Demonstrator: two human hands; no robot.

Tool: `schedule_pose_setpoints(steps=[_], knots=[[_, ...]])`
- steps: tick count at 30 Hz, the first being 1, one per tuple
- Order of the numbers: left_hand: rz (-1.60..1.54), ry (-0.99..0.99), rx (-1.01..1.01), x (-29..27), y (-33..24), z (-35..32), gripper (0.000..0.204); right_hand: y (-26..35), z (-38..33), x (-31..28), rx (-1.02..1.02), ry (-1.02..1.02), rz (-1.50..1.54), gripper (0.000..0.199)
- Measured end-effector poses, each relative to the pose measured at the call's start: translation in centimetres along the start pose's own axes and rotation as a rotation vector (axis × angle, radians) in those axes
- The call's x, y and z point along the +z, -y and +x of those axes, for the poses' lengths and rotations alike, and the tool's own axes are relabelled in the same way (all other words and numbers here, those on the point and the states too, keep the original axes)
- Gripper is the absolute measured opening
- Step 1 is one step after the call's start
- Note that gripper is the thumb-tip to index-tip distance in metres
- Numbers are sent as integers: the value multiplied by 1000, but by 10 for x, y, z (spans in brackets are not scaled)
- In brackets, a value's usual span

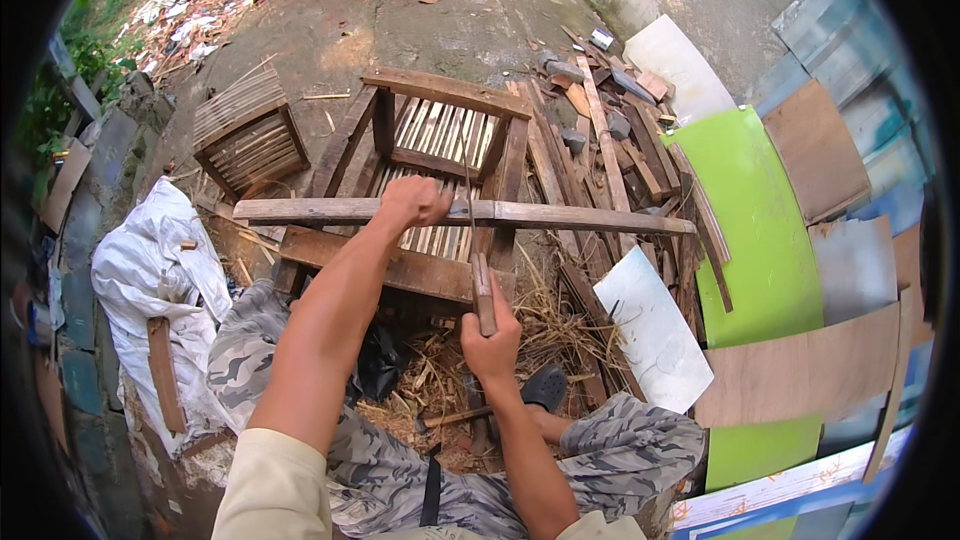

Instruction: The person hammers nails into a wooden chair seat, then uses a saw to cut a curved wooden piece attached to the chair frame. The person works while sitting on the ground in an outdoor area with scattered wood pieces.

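A long bamboo strip (590, 217) lies crosswise over a slatted wooden frame (450, 90). My left hand (415, 202) is closed on the strip left of its middle. In my closed right hand (493, 340) is the wooden handle of a long, thin-bladed tool (483, 295). Its blade points away from me and crosses the strip just right of my left hand. Seen edge-on, the blade does not show whether it is a saw or a knife. The frame's near beam (400, 268) lies below the handle.
A small slatted stool (250, 130) stands left of the frame. Boards and rubble (610, 130) are heaped on the right, beside a green panel (760, 210) and a white sheet (655, 330). A white sack (160, 270) lies at left. Shavings (400, 405) cover the ground between my legs.
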State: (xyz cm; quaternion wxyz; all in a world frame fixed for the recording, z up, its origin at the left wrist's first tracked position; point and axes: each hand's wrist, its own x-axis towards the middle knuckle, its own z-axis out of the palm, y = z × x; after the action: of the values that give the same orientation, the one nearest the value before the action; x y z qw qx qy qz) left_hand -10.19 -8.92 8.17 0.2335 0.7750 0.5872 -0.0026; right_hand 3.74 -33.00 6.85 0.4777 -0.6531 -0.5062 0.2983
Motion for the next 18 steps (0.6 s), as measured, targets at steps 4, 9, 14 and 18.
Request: schedule_pose_setpoints(steps=[4,9,14,18], knots=[[0,-39,22,6,5,-8,64,16,-94,-52,-92,63,3,68],[41,-52,2,8,5,-10,61,41,-71,-61,-67,77,-11,64],[52,-109,18,16,-11,-17,61,3,60,3,-9,13,97,58],[8,-140,23,10,2,-15,61,12,-56,-23,-198,-4,-19,67]])
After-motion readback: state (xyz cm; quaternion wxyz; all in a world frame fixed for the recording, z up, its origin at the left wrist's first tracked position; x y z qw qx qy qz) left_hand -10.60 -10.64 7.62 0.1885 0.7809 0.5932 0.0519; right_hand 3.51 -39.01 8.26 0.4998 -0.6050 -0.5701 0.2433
